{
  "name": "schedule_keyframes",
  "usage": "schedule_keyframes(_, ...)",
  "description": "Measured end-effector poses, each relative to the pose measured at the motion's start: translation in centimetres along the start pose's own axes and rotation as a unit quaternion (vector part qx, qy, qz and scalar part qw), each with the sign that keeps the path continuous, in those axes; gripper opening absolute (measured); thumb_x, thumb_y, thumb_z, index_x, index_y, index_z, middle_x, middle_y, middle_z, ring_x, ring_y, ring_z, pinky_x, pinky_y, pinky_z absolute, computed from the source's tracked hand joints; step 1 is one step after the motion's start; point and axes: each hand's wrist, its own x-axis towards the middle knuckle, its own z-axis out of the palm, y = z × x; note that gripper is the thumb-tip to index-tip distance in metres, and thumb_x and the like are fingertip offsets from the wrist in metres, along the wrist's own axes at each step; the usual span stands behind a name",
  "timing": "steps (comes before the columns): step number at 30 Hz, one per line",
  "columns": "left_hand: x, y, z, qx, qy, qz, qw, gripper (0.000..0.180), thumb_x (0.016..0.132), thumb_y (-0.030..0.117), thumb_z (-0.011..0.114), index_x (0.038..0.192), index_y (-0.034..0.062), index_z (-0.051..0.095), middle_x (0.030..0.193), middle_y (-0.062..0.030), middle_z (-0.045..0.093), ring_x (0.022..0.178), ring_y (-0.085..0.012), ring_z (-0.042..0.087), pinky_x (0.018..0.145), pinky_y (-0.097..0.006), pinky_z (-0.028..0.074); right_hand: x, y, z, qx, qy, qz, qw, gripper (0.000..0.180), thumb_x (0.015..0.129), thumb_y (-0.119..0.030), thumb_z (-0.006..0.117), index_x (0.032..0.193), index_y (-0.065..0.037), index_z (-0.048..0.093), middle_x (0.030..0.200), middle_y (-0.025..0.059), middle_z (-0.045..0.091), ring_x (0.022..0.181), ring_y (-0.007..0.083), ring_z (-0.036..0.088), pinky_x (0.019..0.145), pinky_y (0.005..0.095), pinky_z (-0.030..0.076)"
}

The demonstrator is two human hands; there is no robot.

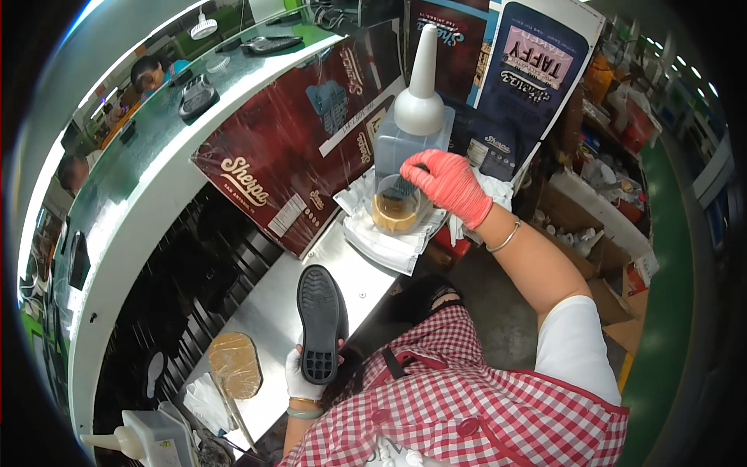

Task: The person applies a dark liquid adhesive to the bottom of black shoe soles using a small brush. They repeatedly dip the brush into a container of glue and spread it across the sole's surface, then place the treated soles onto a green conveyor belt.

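Black rubber-soled shoe (319, 315), tread facing up, is gripped in the person's L hand (300, 377) over the silver metal tabletop (268, 321); pink-gloved R hand (445, 185), well apart, pinches a small dark item (421, 166) (too small to ID) by a clear plastic cup (398, 194) w/ yellowish contents, nr a translucent white-nozzled bottle (392, 148).

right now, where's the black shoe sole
In the head view, the black shoe sole sits lower left of centre, in the person's left grip, over the metal bench, right of the brown pad.
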Motion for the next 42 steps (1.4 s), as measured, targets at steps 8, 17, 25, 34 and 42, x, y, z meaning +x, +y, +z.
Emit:
schedule_keyframes(8,0.4,0.1,-0.8,-0.019,-0.056,-0.018,0.998,0.058,0.089,0.036,0.050,0.134,0.0008,0.037,0.121,-0.0207,0.054,0.105,-0.0389,0.058,0.076,-0.047,0.055,0.2,0.9,1.0,-0.110,-0.032,-0.098,0.989,0.023,0.085,-0.032,0.057,0.089,-0.011,0.067,0.081,0.0096,0.061,0.080,0.0299,0.059,0.070,0.0388,0.048)
schedule_keyframes(17,0.2,0.0,-0.2,-0.007,-0.025,-0.011,1.000,0.057,0.087,0.041,0.050,0.127,-0.0002,0.046,0.118,-0.0214,0.056,0.104,-0.0380,0.059,0.072,-0.046,0.054,0.6,1.0,2.5,-0.161,-0.087,-0.052,0.982,0.025,0.087,-0.033,0.053,0.089,-0.012,0.066,0.084,0.0106,0.062,0.082,0.0314,0.060,0.073,0.0412,0.048)
schedule_keyframes(25,0.1,0.3,0.4,0.008,-0.064,-0.013,0.998,0.061,0.088,0.037,0.051,0.134,-0.0004,0.036,0.118,-0.0209,0.055,0.102,-0.0362,0.060,0.074,-0.044,0.056,0.3,1.4,2.1,-0.087,-0.016,-0.003,0.996,0.030,0.087,-0.035,0.052,0.088,-0.010,0.068,0.085,0.0133,0.064,0.083,0.0332,0.060,0.073,0.0423,0.047)
schedule_keyframes(34,0.0,0.2,0.7,0.029,-0.058,-0.003,0.998,0.061,0.088,0.039,0.051,0.133,0.0007,0.038,0.118,-0.0212,0.055,0.101,-0.0372,0.060,0.072,-0.045,0.056,-0.1,1.2,2.1,-0.115,-0.067,0.039,0.990,0.028,0.084,-0.034,0.058,0.092,-0.009,0.068,0.086,0.0137,0.065,0.082,0.0321,0.061,0.073,0.0389,0.048)
schedule_keyframes(42,0.1,0.1,0.7,0.031,-0.052,-0.018,0.998,0.059,0.087,0.041,0.051,0.127,-0.0018,0.044,0.115,-0.0223,0.056,0.099,-0.0389,0.060,0.070,-0.046,0.055,-0.1,1.3,2.1,-0.109,-0.086,0.049,0.989,0.031,0.087,-0.037,0.053,0.092,-0.010,0.067,0.090,0.0140,0.065,0.086,0.0333,0.060,0.075,0.0415,0.047)
